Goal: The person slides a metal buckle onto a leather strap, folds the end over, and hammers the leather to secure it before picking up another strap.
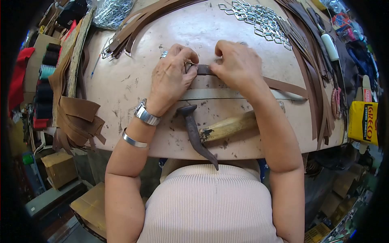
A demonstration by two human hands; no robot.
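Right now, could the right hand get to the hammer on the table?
Probably yes. The hammer lies just below the right hand, with nothing between them. But that hand pinches the brown strap together with the left hand, so it would have to let go first.

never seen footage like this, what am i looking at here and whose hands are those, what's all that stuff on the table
There is one picture, taken by a camera worn on a person's head, looking down at their own two bare hands; the wide lens bends the edges. The left hand and right hand together pinch a brown strap with a metal ring at its end. They work on a worn pale table. Near the person lies a hammer with a wooden handle. Farther back is a heap of metal buckles, and more brown strips lie on the right. At the left edge sit thread spools, at the right a yellow packet.
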